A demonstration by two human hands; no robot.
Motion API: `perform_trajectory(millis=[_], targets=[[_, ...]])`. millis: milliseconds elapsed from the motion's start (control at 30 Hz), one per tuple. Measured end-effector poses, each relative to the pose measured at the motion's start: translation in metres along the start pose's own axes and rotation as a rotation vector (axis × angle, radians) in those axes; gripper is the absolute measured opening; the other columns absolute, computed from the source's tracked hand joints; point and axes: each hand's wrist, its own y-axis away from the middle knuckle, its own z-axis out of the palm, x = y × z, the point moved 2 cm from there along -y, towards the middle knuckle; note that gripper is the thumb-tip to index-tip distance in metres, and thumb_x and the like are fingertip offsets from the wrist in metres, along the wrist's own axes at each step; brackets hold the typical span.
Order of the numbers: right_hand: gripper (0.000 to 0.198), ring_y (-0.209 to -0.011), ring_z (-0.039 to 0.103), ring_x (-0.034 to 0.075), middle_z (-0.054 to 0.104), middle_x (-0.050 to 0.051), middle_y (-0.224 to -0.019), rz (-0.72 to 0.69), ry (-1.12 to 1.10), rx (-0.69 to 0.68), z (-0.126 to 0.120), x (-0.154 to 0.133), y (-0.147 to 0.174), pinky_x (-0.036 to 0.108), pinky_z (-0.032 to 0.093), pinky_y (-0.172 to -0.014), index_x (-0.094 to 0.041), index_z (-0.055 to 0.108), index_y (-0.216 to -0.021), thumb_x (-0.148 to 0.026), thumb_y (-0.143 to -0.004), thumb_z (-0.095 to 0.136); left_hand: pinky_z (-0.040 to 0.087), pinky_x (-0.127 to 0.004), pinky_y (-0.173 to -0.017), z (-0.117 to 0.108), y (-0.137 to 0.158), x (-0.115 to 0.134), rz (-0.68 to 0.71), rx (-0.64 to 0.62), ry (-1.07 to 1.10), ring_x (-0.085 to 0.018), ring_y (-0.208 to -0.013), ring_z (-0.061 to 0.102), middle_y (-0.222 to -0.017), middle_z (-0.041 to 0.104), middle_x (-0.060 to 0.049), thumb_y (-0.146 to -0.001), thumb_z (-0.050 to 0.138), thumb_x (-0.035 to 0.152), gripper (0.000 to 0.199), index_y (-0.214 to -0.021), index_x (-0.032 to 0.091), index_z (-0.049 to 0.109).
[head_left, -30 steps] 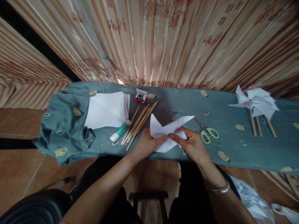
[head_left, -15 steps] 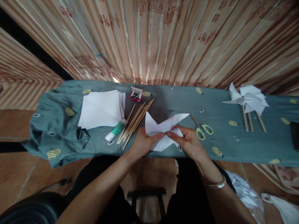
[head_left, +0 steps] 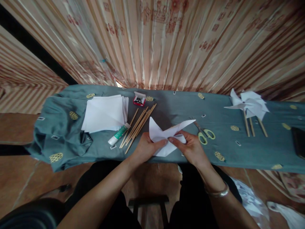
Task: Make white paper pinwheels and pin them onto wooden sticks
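Observation:
A white paper pinwheel [head_left: 166, 149] is between my hands above the near edge of the cloth-covered table. My left hand [head_left: 145, 147] grips its left side, the thumb pressed toward the centre. My right hand [head_left: 192, 147] pinches a folded flap at the right, and its thumb also meets the middle. Fingers under the paper are hidden. Just right of my right hand lie scissors [head_left: 206, 135] with light green handles. Several thin wooden sticks [head_left: 140, 124] lie left of the pinwheel, beside a green and white glue stick [head_left: 119, 134].
A stack of white paper [head_left: 105, 113] lies on the left of the table. Behind the sticks stands an open small red box [head_left: 139, 99] of shiny metal pieces. Finished pinwheels [head_left: 254, 103] on sticks lie at the right, with a dark object [head_left: 298, 142] at the far edge.
Both thumbs still press at the pinwheel's centre, and its upper right blade points slightly differently. The whole view has shifted a little; the other things on the table keep their places.

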Motion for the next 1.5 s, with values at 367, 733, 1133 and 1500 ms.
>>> perform_trajectory(millis=[367, 733, 1133, 1500], targets=[[0.008, -0.081, 0.069, 0.02, 0.076, 0.003, -0.089, -0.379, 0.333, 0.136, -0.014, -0.016, 0.026, 0.033, 0.053, -0.074, -0.025, 0.074, -0.085, -0.024, -0.081, 0.067, 0.052, -0.03, -0.08, -0.057, -0.037, 0.007, 0.392, 0.236, -0.498, -0.02, -0.086, 0.066, -0.096, 0.072, -0.009, -0.087, 0.055, 0.035, 0.029, -0.098, 0.015, 0.073], [0.009, -0.083, 0.07, 0.018, 0.076, 0.003, -0.088, -0.447, 0.345, 0.041, -0.016, -0.014, 0.029, 0.031, 0.053, -0.074, -0.024, 0.071, -0.081, -0.019, -0.084, 0.065, 0.051, -0.034, -0.083, -0.071, -0.064, 0.004, 0.548, 0.28, -1.176, -0.022, -0.09, 0.062, -0.096, 0.065, -0.01, -0.085, 0.051, 0.011, 0.021, -0.091, 0.015, 0.071], [0.013, -0.083, 0.071, 0.019, 0.076, 0.003, -0.089, -0.452, 0.353, 0.055, -0.019, -0.016, 0.031, 0.032, 0.054, -0.075, -0.025, 0.072, -0.085, -0.016, -0.084, 0.062, 0.051, -0.027, -0.074, -0.065, -0.058, 0.013, 0.456, 0.293, -0.857, -0.018, -0.078, 0.065, -0.089, 0.071, -0.007, -0.074, 0.059, 0.011, 0.025, -0.093, 0.015, 0.073], [0.026, -0.085, 0.07, 0.022, 0.073, 0.005, -0.093, -0.62, 0.232, 0.11, -0.017, -0.035, 0.05, 0.037, 0.058, -0.073, -0.025, 0.072, -0.094, -0.006, -0.081, 0.058, 0.041, -0.017, -0.046, 0.003, -0.001, 0.024, -0.105, -0.098, 0.365, -0.007, -0.048, 0.054, -0.057, 0.064, 0.002, -0.057, 0.087, 0.029, 0.029, -0.079, 0.015, 0.074]])
